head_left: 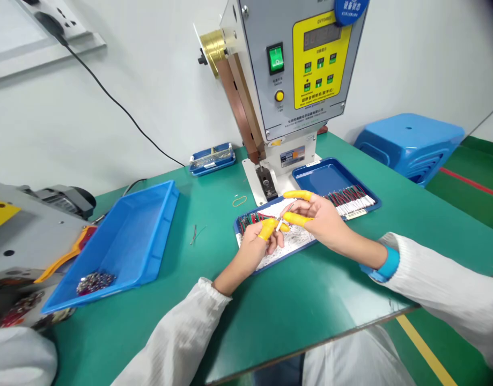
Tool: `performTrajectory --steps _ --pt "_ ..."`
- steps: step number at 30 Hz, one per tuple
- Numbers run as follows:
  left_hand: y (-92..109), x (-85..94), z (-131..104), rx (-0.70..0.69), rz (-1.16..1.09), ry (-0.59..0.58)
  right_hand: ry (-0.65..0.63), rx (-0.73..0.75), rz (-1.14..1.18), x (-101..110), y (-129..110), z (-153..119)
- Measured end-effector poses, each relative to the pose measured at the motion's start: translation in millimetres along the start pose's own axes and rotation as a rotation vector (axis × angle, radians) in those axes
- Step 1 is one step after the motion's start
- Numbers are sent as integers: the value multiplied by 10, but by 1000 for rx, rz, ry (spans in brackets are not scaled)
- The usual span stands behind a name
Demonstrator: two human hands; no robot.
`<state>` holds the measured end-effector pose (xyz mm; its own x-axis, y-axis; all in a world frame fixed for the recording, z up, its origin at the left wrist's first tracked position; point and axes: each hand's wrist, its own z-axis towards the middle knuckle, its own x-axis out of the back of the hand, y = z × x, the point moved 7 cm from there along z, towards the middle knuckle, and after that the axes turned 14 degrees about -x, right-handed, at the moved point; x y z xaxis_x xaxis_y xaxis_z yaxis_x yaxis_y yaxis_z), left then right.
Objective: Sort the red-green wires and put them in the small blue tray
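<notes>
Over the near tray, my left hand [257,236] pinches a small white tube-like piece [279,223] between yellow-cotted thumb and finger. A thin wire seems to run up from this piece toward my right hand [316,214]. That hand is beside it, thumb and index finger in yellow cots and spread apart, other fingers curled behind. Below both hands lies a blue-rimmed tray [285,257] with red, green and black wires [254,218] and many small white pieces [270,260]. A second blue tray [316,174] behind my right hand holds a row of wires with white ends [354,199].
A grey crimping machine [258,102] with a brass-coloured reel stands behind the trays. At left is a large blue bin [129,236] with small metal parts. A rubber band [239,201] and wire scraps [195,234] lie on the green table [310,300]. A blue stool [409,142] stands right.
</notes>
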<state>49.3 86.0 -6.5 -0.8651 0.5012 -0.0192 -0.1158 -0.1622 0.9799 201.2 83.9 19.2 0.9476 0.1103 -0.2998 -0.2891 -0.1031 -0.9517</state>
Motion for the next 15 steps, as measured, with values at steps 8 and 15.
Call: performTrajectory --steps 8,15 --pt "11 -16 9 -18 18 -13 -91 75 -122 -78 33 -42" --pt "21 -33 29 -39 13 -61 -82 64 -123 -67 20 -3"
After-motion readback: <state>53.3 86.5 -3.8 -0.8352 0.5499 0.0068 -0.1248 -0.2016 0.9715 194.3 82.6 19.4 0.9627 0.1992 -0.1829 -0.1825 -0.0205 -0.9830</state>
